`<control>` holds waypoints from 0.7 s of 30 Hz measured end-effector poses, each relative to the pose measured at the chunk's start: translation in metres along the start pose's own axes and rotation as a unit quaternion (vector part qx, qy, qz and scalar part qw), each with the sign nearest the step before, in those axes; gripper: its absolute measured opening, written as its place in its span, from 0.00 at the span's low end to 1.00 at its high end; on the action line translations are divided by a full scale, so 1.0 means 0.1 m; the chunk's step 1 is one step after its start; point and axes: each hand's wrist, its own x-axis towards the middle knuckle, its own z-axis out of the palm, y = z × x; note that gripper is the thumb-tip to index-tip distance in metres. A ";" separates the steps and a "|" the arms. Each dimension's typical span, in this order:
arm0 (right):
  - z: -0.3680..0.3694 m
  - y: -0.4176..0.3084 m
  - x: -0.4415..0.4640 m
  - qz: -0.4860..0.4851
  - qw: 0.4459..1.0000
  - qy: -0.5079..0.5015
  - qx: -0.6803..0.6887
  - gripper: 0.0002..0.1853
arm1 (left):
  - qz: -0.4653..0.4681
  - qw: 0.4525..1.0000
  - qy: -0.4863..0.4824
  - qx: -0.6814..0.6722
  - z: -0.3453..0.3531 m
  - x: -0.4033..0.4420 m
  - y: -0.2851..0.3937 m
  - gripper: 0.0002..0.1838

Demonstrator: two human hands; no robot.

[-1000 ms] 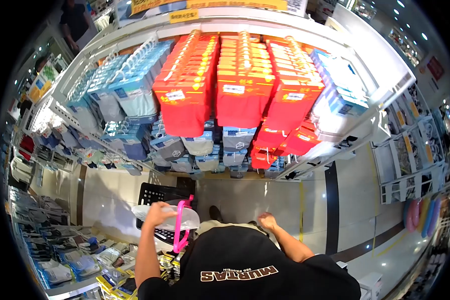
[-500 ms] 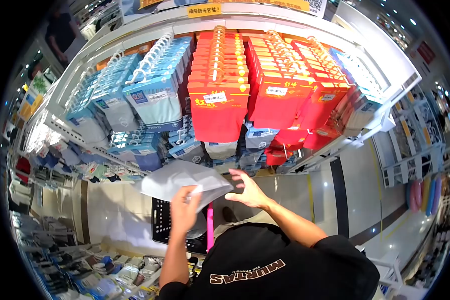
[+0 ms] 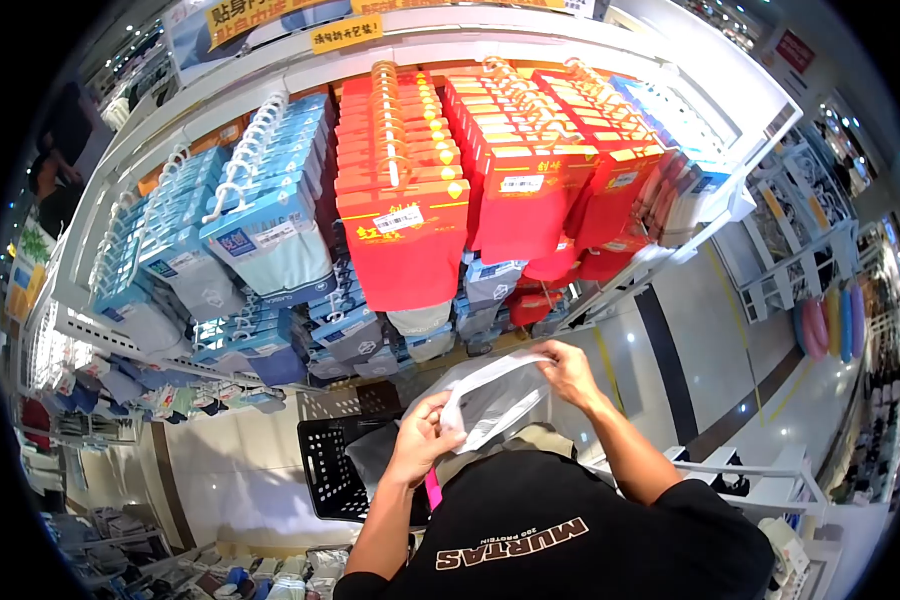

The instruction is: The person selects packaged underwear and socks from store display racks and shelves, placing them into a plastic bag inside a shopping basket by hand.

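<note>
A translucent pale plastic bag is stretched between my two hands, its mouth spread apart. My left hand pinches one side of the rim. At the other side, my right hand has its fingers closed on the edge. I cannot make out anything inside the bag. Below and left of it stands a black perforated basket, with a pink strip beside my left forearm. Something grey lies at the basket, partly hidden by my arm.
In front, a white rack carries red packs and blue-topped packs on hooks. Tiled floor lies below. To the right are a white shelf unit and coloured rolls. Another person is at far left.
My hands have moved right and closer to my body with the bag. My right hand, earlier open beside it, now grips the rim, and the bag's mouth is spread.
</note>
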 end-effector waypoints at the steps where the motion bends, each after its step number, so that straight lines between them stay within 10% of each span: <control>1: -0.09 -0.02 -0.02 0.028 1.000 -0.005 -0.008 0.13 | 0.004 0.999 -0.020 0.036 -0.05 0.07 -0.05 0.29; 10: -0.28 -0.27 -0.24 0.090 0.975 -0.102 -0.177 0.16 | 0.123 0.903 0.228 0.342 -0.65 0.83 -0.92 0.13; 14: -0.21 -0.33 -0.20 0.070 0.971 -0.140 -0.179 0.16 | 0.039 0.915 0.354 0.188 -0.74 1.05 -1.27 0.13; 21: -0.26 -0.13 0.10 -0.010 0.957 -0.176 -0.229 0.18 | 0.058 0.861 0.288 0.415 -0.79 0.90 -1.19 0.13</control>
